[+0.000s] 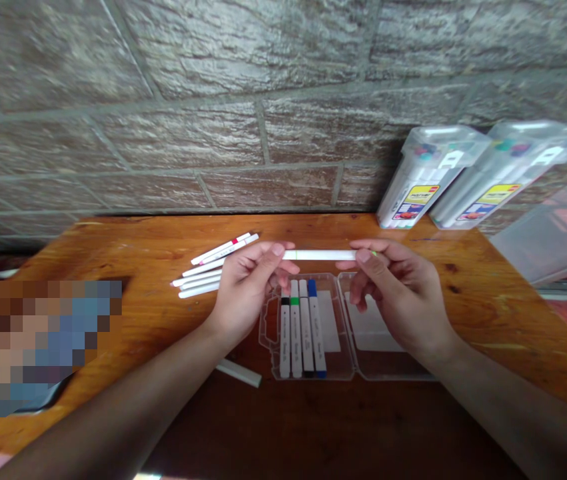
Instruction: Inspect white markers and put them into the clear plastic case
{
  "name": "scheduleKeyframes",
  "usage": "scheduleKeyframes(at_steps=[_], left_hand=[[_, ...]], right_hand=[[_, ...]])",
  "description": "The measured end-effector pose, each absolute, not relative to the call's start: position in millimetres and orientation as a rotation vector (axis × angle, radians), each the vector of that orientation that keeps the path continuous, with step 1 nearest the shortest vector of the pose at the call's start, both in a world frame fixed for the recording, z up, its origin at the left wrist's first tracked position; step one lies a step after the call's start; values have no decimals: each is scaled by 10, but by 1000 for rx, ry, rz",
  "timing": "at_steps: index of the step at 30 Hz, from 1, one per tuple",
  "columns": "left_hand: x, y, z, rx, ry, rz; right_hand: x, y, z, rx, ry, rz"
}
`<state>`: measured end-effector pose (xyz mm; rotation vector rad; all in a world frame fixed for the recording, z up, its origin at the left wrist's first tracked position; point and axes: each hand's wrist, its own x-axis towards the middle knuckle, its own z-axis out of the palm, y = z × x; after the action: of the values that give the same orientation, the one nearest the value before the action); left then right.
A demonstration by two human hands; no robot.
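Note:
A white marker (326,255) with light green marks lies level between my two hands, above the far edge of an opened clear plastic case (346,360). My left hand (256,273) pinches its left end between thumb and fingers. At the other end, my right hand (398,287) grips it the same way. In the case's left half several white markers (304,333) lie side by side, with black, green and blue bands or ends. Behind my left hand, several more white markers (223,250) are spread on the table, one with a red band.
Two clear marker cases (416,177) with yellow labels lean against the stone-patterned wall (293,127) at the back right of the wooden table (163,233). A single white marker (240,373) lies beside my left forearm. A blurred-out flat object (46,347) rests at the left.

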<state>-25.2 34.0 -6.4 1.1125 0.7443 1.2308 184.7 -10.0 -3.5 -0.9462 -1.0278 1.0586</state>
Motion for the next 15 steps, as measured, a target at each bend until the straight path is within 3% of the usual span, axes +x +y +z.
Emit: scheduleKeyframes(at_steps=[15], left_hand=[[-241, 338, -29, 1082, 733, 1214]], right_hand=[[1862, -96, -19, -1061, -1103, 1017]])
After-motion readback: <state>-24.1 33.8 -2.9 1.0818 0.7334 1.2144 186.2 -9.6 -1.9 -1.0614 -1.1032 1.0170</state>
